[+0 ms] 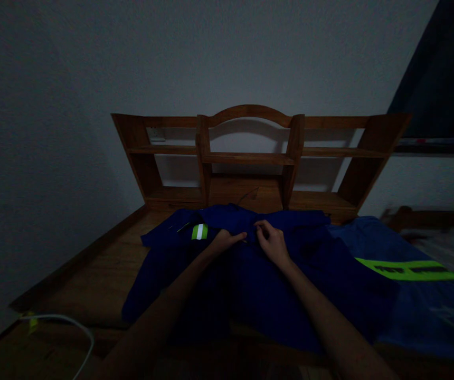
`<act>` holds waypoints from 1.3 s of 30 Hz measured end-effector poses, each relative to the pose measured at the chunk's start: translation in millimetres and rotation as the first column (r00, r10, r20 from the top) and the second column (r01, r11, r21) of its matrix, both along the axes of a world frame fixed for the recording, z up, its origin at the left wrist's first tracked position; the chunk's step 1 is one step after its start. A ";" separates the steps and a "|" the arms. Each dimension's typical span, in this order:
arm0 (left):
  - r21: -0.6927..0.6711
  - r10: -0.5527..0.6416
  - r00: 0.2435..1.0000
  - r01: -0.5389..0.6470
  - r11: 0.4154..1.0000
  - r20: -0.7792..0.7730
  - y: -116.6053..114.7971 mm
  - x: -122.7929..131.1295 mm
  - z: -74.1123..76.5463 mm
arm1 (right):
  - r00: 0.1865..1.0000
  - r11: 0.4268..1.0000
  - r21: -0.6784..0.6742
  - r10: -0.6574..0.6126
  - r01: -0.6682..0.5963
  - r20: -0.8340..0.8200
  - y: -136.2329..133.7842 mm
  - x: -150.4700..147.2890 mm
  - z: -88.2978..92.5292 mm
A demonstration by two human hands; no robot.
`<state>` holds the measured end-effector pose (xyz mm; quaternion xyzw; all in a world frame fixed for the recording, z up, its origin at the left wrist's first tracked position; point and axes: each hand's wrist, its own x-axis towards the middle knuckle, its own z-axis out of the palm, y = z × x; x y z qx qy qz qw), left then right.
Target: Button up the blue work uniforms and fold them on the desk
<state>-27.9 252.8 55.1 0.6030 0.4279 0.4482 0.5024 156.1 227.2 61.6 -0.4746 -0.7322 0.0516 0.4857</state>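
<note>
A dark blue work jacket (pixel 274 295) is spread over the wooden desk, with a yellow-green and silver reflective patch on its left part. My left hand (pixel 227 240) is closed on the cloth near the jacket's middle, thumb pointing right; its other fingers are mostly hidden in the dark. Just to the right, my right hand (pixel 273 244) has its fingers bent in a pinch at the jacket's front. A small gap separates the two hands. Whether a button or only cloth lies between the right fingertips is too dark to tell.
Behind the jacket stands a wooden shelf unit (pixel 246 158) against the wall. At the right lies a lighter blue cloth (pixel 428 301) with a yellow-green band. A white cable (pixel 86 332) loops at the lower left of the wooden desk (pixel 92 279).
</note>
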 end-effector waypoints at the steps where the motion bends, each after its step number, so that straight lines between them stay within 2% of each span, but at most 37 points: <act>1: 0.005 -0.003 1.000 0.003 1.000 0.020 0.7 1.0 0.5 | 1.000 1.000 0.002 -0.003 0.003 -0.002 -0.1 -0.1 -0.1; 8: -0.080 -0.066 0.979 0.083 0.993 0.195 -4.1 4.6 8.1 | 1.000 1.000 0.016 0.001 -0.001 0.006 -0.9 0.5 0.2; 10: -0.043 -0.109 0.971 0.121 0.992 0.214 -7.3 4.0 9.6 | 1.000 1.000 0.013 0.003 -0.003 0.003 -0.6 0.6 -0.3; 13: 0.053 -0.164 0.974 0.157 0.986 0.155 -11.9 3.1 10.0 | 1.000 1.000 -0.002 0.021 -0.021 0.001 -1.7 0.0 -0.9; 16: 0.060 -0.149 0.979 0.142 0.988 0.142 -10.1 3.2 8.2 | 0.999 1.000 -0.015 0.026 -0.026 -0.033 -4.0 -0.1 2.4; 18: 0.023 -0.071 0.974 0.067 0.997 0.214 -2.4 2.2 7.2 | 0.994 1.000 -0.023 0.018 -0.020 -0.107 -4.5 1.9 9.3; 20: 0.010 0.043 0.932 -0.050 0.999 0.361 9.5 -2.2 7.4 | 0.979 1.000 -0.024 -0.009 0.004 -0.205 -3.3 6.0 20.4; 23: 0.007 0.195 0.762 -0.254 0.967 0.617 27.9 -15.9 8.5 | 0.968 0.999 -0.021 -0.038 0.034 -0.249 0.6 11.8 39.5; 25: -0.040 0.280 0.666 -0.352 0.935 0.692 35.5 -25.8 7.8 | 0.986 0.999 -0.020 -0.044 0.042 -0.159 2.7 11.8 47.0; 26: -0.069 0.318 0.646 -0.380 0.922 0.694 37.2 -29.5 7.0 | 0.993 0.997 -0.010 -0.073 0.072 -0.095 3.3 10.4 47.6; 28: -0.105 0.360 0.652 -0.396 0.912 0.668 37.0 -33.0 4.9 | 0.981 0.981 0.034 -0.192 0.191 0.021 3.9 5.8 41.4; 31: -0.118 0.365 0.683 -0.381 0.917 0.633 31.1 -28.3 3.7 | 0.935 0.942 0.060 -0.336 0.332 0.112 5.2 0.6 20.8; 33: -0.098 0.318 0.714 -0.332 0.938 0.624 26.7 -20.9 4.3 | 0.943 0.954 0.028 -0.299 0.298 0.146 7.7 1.3 8.2; 35: -0.072 0.244 0.769 -0.251 0.965 0.591 23.6 -12.6 4.7 | 0.966 0.978 -0.009 -0.206 0.210 0.157 10.9 4.7 2.1; 39: -0.058 0.088 0.903 -0.069 0.996 0.421 19.7 -1.4 2.1 | 0.994 0.996 -0.087 -0.019 0.028 0.105 13.3 10.6 6.6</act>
